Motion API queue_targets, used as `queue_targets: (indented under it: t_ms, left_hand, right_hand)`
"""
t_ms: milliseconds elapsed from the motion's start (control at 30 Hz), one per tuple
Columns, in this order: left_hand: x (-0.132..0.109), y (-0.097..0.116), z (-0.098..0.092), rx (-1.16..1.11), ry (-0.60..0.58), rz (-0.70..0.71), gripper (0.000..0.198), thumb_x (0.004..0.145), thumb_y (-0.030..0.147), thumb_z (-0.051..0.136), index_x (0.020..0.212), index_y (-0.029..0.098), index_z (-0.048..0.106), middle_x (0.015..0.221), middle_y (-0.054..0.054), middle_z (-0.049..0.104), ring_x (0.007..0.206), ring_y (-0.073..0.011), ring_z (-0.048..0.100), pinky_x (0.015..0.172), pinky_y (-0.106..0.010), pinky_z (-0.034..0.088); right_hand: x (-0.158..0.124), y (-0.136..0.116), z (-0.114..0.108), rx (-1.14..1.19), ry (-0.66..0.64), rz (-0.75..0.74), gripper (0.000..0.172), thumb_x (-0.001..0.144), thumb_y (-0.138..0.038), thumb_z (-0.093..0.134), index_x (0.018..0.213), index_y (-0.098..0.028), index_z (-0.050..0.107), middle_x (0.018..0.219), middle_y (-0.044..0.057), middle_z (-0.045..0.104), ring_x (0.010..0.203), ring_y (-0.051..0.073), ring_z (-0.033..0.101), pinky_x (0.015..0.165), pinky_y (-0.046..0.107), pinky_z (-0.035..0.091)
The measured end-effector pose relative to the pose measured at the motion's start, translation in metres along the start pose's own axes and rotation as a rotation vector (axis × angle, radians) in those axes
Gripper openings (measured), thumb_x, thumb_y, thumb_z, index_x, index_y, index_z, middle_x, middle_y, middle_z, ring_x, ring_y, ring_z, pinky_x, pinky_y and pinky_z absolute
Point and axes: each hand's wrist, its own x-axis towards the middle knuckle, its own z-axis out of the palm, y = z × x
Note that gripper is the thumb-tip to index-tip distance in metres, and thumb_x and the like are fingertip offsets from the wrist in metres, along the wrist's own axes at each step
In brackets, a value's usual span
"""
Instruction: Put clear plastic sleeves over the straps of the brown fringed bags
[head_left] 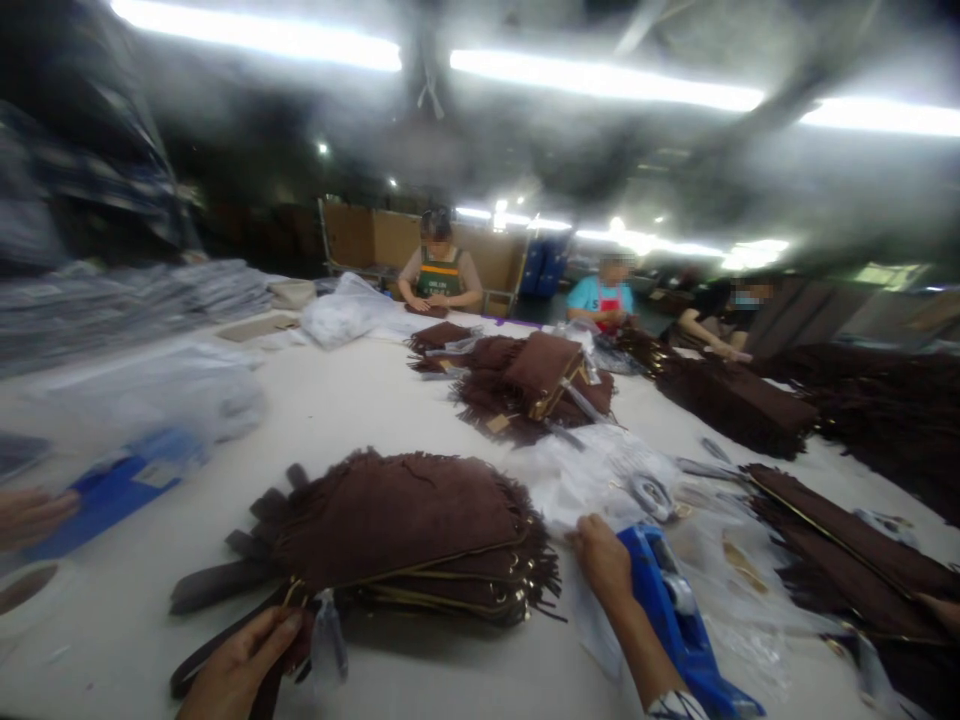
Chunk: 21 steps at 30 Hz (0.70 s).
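Note:
A stack of brown suede fringed bags with gold zips lies in front of me on the white table. At the bottom left, my left hand is closed around a dark strap at the stack's near corner, where a small clear tag hangs. To the right of the stack, my right hand has its fingers curled on a clear plastic bag. A blue tape dispenser lies right beside my right wrist.
More brown bags are piled mid-table and along the right. Clear plastic and a blue packet lie at left, near another person's hand. Three people work at the far end.

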Motion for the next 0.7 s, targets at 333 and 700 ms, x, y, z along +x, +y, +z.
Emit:
queue_targets:
  t_ms: [333,700]
  left_hand:
    - [0.006,-0.003,0.001,-0.094,-0.077,-0.083,0.054,0.053,0.061,0.08,0.079,0.015,0.069,0.062,-0.001,0.063,0.056,-0.0173,0.053,0.054,-0.025,0.042]
    - [0.005,-0.01,-0.005,-0.12,-0.078,-0.089,0.056,0.055,0.059,0.081,0.087,0.015,0.07,0.076,-0.004,0.068,0.068,-0.0201,0.059,0.064,-0.027,0.047]
  right_hand:
    - [0.002,-0.001,0.002,0.052,0.008,-0.039,0.028,0.098,-0.03,0.033,0.104,-0.022,0.059,0.096,0.005,0.061,0.077,0.017,0.062,0.064,0.025,0.037]
    - [0.008,-0.005,0.019,0.184,0.023,-0.135,0.025,0.093,-0.036,0.042,0.076,-0.02,0.052,0.08,0.004,0.057,0.072,0.017,0.056,0.065,0.027,0.035]
